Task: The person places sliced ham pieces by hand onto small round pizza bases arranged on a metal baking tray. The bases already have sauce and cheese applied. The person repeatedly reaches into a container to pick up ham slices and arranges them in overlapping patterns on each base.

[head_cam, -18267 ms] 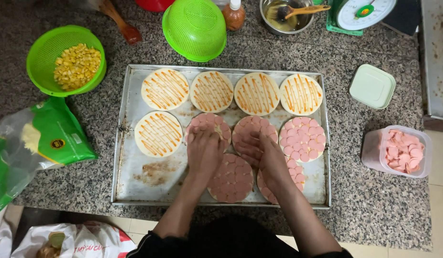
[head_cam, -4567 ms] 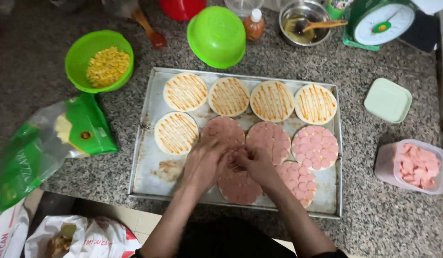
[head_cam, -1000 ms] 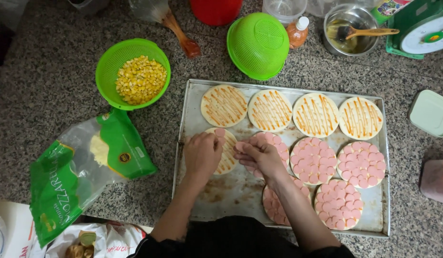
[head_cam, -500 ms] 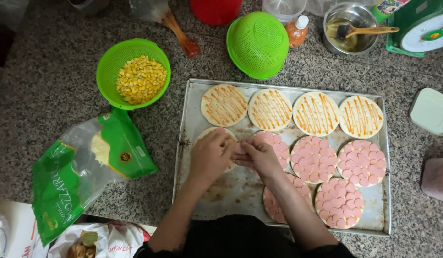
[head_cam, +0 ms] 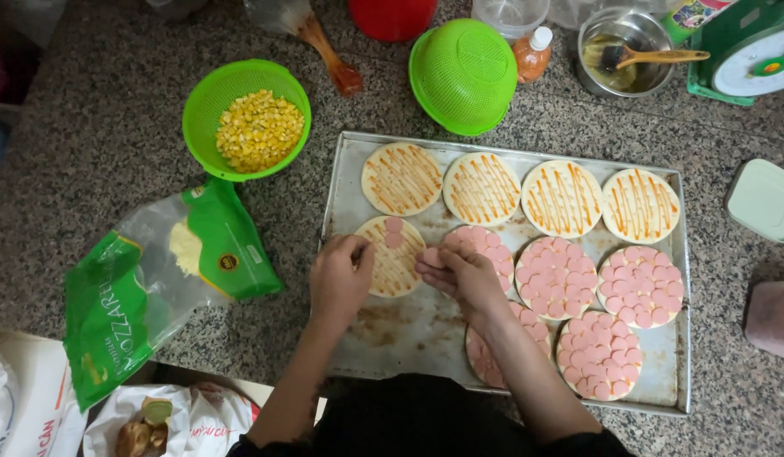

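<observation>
Granite counter, metal tray [head_cam: 345,338] central. Left hand [head_cam: 339,279] rests curled on the left sauced base [head_cam: 392,254], steadying it; right hand [head_cam: 459,272] pinches sausage slices [head_cam: 432,256] just beside, laying them in rows. Corn bowl [head_cam: 246,118] far left.

Head cam — looks straight down, close, over tray [head_cam: 675,279] (single view).

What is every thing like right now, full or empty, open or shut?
Baking tray: holds ten small pizza bases.
Base by the hands: two sausage slices on.
Top row bases: sauce only.
Corn bowl: filled.
Cheese bag: open.
Left hand: on base.
Right hand: holding slices.
</observation>
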